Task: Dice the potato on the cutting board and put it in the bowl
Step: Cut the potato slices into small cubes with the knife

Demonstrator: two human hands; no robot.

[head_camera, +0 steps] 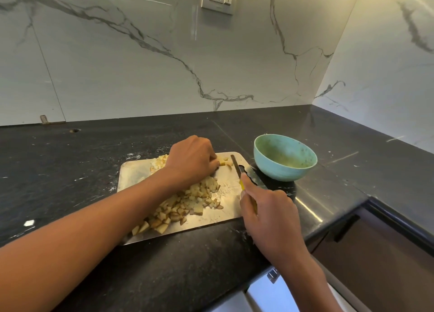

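cutting board: brushed metal | countertop: glossy dark stone (speckled) | bowl: matt

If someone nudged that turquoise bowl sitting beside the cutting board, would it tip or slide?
The turquoise bowl looks empty and narrows toward its base, so it is probably light and might rock. It sits on the polished dark counter, so a push would likely slide it rather than topple it.

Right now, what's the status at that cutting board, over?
Left hand pinning last potato piece; right hand gripping knife. Diced pile on board. Bowl holds no potato. Nothing blocking.
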